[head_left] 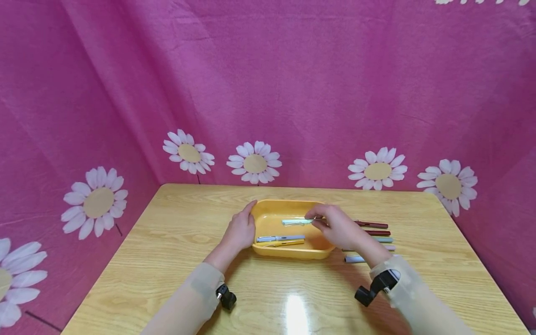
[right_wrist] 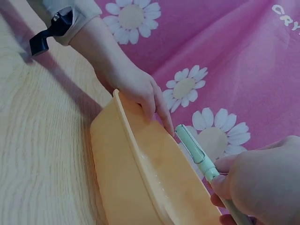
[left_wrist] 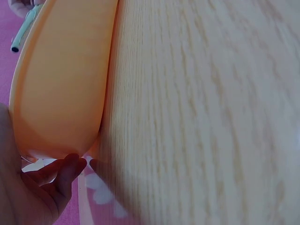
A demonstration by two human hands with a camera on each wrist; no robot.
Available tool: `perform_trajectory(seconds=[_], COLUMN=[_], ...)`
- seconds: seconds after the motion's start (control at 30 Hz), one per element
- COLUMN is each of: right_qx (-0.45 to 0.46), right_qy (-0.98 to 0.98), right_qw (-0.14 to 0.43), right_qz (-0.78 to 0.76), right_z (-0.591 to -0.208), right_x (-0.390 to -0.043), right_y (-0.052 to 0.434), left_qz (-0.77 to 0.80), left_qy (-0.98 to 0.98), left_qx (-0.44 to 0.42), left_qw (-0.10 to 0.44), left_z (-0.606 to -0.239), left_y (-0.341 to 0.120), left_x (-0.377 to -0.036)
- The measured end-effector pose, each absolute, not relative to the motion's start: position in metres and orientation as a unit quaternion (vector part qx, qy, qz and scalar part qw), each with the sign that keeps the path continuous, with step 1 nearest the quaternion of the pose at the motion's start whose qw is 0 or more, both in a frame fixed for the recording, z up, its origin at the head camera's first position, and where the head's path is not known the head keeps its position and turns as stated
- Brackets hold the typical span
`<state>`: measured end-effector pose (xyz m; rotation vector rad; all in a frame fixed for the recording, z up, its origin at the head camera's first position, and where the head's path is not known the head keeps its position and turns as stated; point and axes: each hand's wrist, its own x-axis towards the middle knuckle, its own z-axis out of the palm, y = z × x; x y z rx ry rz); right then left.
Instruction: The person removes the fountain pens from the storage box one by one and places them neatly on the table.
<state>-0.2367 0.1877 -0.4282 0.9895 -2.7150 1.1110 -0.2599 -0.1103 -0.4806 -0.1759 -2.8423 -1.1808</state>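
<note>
A mint-green pen (head_left: 296,222) is pinched in my right hand (head_left: 335,226) above the inside of a yellow-orange plastic tray (head_left: 268,203). In the right wrist view that pen (right_wrist: 190,143) shows its clip, and its far end sticks out past my fingers. My left hand (head_left: 241,229) grips the left end of the tray, with fingers over the rim (right_wrist: 146,96). The left wrist view shows fingertips against the tray's outer wall (left_wrist: 61,84). Inside the tray lie a light blue pen (head_left: 280,238) and a yellow pen (head_left: 284,243), side by side along the near wall.
Right of the tray, several pens lie in a column on the wooden table (head_left: 188,260), among them a dark brown pen (head_left: 371,224), a dark red pen (head_left: 378,232) and a pale blue pen (head_left: 354,259). My right forearm partly covers them. A pink flowered cloth (head_left: 293,93) hangs behind.
</note>
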Motion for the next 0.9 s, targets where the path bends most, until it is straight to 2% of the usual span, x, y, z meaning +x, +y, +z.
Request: perform_trajectory(seconds=[0.5, 0.9], right_qx=[0.282, 0.286], right_qy=[-0.885, -0.876], right_qw=[0.047, 0.098], right_qz=[0.369, 0.375], right_z=[-0.426, -0.43], right_x=[-0.206, -0.187], right_y=[0.23, 0.258], left_qz=[-0.378, -0.38], left_qy=[-0.924, -0.923], left_qx=[-0.053, -0.052], left_qw=[0.027, 0.028], left_z=[-0.484, -0.481], left_y=[-0.111, -0.11], left_x=[-0.26, -0.26])
